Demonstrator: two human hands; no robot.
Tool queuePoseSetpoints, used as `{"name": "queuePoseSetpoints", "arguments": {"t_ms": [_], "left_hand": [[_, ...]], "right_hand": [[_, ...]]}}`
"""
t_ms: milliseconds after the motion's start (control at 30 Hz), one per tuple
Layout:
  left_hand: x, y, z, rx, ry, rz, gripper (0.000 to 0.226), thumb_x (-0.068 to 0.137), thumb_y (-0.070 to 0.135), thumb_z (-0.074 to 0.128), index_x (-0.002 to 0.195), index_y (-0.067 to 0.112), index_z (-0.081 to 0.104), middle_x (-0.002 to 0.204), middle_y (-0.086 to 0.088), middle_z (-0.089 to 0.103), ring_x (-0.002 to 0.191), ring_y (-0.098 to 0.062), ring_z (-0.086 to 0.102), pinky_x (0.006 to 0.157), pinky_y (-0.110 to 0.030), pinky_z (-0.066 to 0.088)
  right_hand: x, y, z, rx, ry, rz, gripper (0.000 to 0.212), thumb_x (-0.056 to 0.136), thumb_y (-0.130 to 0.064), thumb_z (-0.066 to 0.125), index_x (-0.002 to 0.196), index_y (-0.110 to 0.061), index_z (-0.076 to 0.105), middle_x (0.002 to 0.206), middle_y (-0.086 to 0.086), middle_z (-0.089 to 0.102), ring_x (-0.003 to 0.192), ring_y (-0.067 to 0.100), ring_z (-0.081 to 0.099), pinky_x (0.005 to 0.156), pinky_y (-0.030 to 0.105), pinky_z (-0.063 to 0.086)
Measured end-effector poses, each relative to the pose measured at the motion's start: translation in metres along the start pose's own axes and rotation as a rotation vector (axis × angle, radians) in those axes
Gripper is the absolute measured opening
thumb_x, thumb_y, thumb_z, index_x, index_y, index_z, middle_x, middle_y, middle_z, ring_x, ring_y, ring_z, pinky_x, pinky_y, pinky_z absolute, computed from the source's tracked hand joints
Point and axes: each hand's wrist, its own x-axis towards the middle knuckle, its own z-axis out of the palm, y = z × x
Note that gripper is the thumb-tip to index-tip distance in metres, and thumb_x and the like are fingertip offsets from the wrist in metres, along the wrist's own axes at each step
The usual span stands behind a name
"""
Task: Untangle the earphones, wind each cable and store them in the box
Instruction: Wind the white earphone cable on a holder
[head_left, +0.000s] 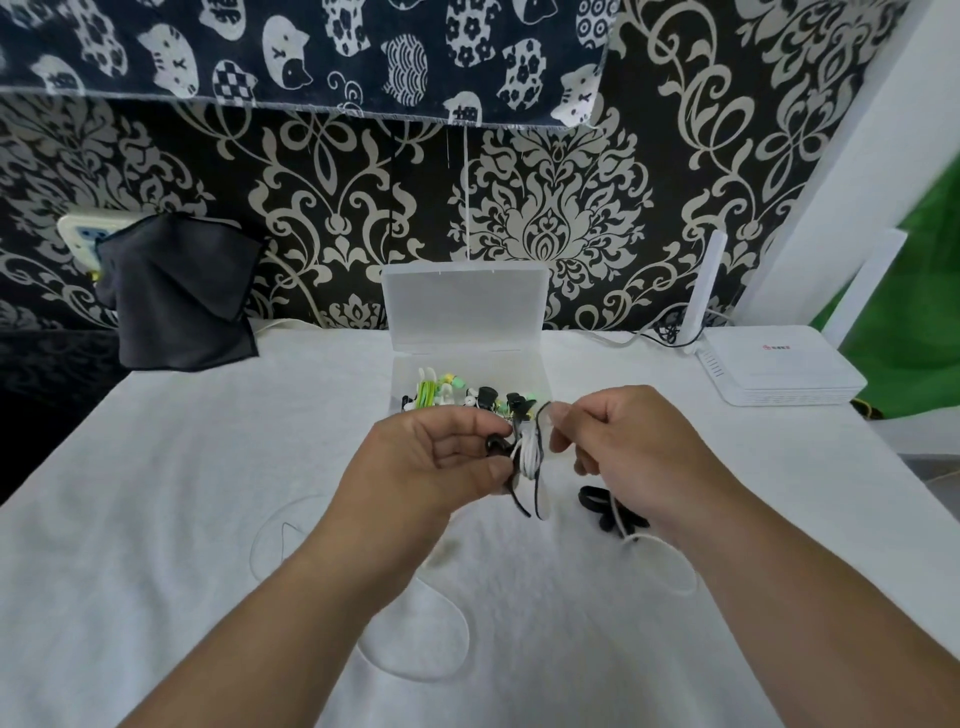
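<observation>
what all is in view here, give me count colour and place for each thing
table cover: one, white, underneath everything
box: one, clear, lid open, back middle
earphones: several, green, white, black, inside box
cable bundle: one, black and white, between both hands
black cable: one, on table cover, right of cable bundle
router: one, white, back right
cloth: one, dark grey, hanging back left
left hand: pinches cable bundle
right hand: pinches cable bundle

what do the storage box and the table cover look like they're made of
The box looks like frosted translucent plastic, judging by its milky, rigid raised lid. The table cover looks like soft matte white cloth, slightly fuzzy with stitched outlines; exact fabric unclear.
</observation>
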Motion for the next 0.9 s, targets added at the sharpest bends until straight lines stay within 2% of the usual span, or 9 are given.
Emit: {"name": "queuePoseSetpoints", "arguments": {"t_ms": [167, 300, 367, 433, 533, 633, 700, 767, 900], "left_hand": [[0.0, -0.001, 0.003, -0.051, 0.038, 0.042, 0.025, 0.077, -0.019, 0.065, 0.091, 0.001, 0.071, 0.081, -0.017, 0.073, 0.07, -0.022, 0.069, 0.066, -0.022, 0.055], [0.001, -0.002, 0.0, -0.103, 0.133, 0.069, 0.024, 0.073, -0.011, 0.069, 0.095, 0.001, 0.071, 0.084, -0.017, 0.074, 0.073, -0.021, 0.07, 0.067, -0.021, 0.055], [0.003, -0.003, -0.002, -0.152, 0.168, 0.059, 0.029, 0.067, 0.001, 0.071, 0.097, 0.001, 0.07, 0.084, -0.017, 0.074, 0.073, -0.02, 0.07, 0.069, -0.022, 0.057], [0.005, -0.003, -0.005, -0.181, 0.222, 0.049, 0.035, 0.065, 0.006, 0.072, 0.1, 0.001, 0.07, 0.085, -0.015, 0.074, 0.073, -0.018, 0.07, 0.073, -0.023, 0.057], [0.008, -0.005, -0.008, -0.117, 0.328, 0.043, 0.025, 0.073, -0.003, 0.074, 0.097, 0.005, 0.071, 0.084, -0.012, 0.075, 0.071, -0.015, 0.069, 0.071, -0.021, 0.055], [0.009, -0.005, -0.01, 0.058, 0.404, 0.058, 0.022, 0.078, -0.007, 0.075, 0.094, 0.008, 0.072, 0.084, -0.014, 0.075, 0.072, -0.017, 0.069, 0.069, -0.02, 0.055], [0.009, -0.005, -0.012, 0.216, 0.416, 0.086, 0.022, 0.078, -0.004, 0.077, 0.091, 0.012, 0.073, 0.082, -0.01, 0.075, 0.073, -0.017, 0.07, 0.07, -0.02, 0.056], [0.009, -0.004, -0.012, 0.394, 0.416, 0.128, 0.024, 0.076, -0.001, 0.079, 0.089, 0.019, 0.074, 0.079, 0.0, 0.075, 0.076, -0.011, 0.071, 0.072, -0.017, 0.054], [0.007, 0.0, -0.012, 0.574, 0.408, 0.167, 0.027, 0.076, 0.003, 0.08, 0.087, 0.026, 0.072, 0.078, 0.01, 0.072, 0.078, 0.002, 0.066, 0.07, -0.003, 0.046]], "right_hand": [[-0.005, -0.004, 0.013, 0.053, -0.208, 0.023, 0.051, 0.1, -0.034, 0.053, 0.051, -0.022, 0.056, 0.051, -0.003, 0.042, 0.046, 0.013, 0.038, 0.041, 0.016, 0.03], [-0.006, -0.004, 0.018, 0.118, -0.32, 0.037, 0.042, 0.102, -0.033, 0.05, 0.067, -0.015, 0.064, 0.052, -0.01, 0.044, 0.056, 0.013, 0.042, 0.073, 0.039, 0.055], [-0.009, -0.004, 0.021, 0.122, -0.378, 0.037, 0.04, 0.102, -0.033, 0.049, 0.071, -0.016, 0.068, 0.054, -0.012, 0.045, 0.059, 0.011, 0.046, 0.08, 0.038, 0.057], [-0.011, -0.003, 0.023, 0.083, -0.411, 0.007, 0.04, 0.103, -0.033, 0.048, 0.074, -0.015, 0.07, 0.056, -0.012, 0.045, 0.063, 0.012, 0.048, 0.077, 0.037, 0.056], [-0.013, -0.004, 0.022, 0.062, -0.445, -0.023, 0.039, 0.104, -0.033, 0.045, 0.078, -0.018, 0.071, 0.056, -0.014, 0.046, 0.06, 0.009, 0.048, 0.073, 0.032, 0.053], [-0.016, -0.009, 0.021, 0.009, -0.487, -0.078, 0.03, 0.102, -0.033, 0.05, 0.085, -0.023, 0.073, 0.06, -0.012, 0.046, 0.055, 0.002, 0.046, 0.07, 0.028, 0.052], [-0.017, -0.012, 0.019, -0.061, -0.466, -0.144, 0.024, 0.098, -0.036, 0.058, 0.086, -0.022, 0.074, 0.059, -0.009, 0.042, 0.055, 0.007, 0.042, 0.06, 0.029, 0.043], [-0.017, -0.013, 0.014, -0.106, -0.421, -0.175, 0.024, 0.097, -0.034, 0.061, 0.083, -0.02, 0.074, 0.053, -0.01, 0.04, 0.052, 0.011, 0.039, 0.055, 0.027, 0.034], [-0.015, -0.013, 0.003, -0.107, -0.349, -0.184, 0.026, 0.098, -0.029, 0.058, 0.079, -0.02, 0.073, 0.047, -0.01, 0.041, 0.05, 0.012, 0.041, 0.056, 0.029, 0.034]]}}
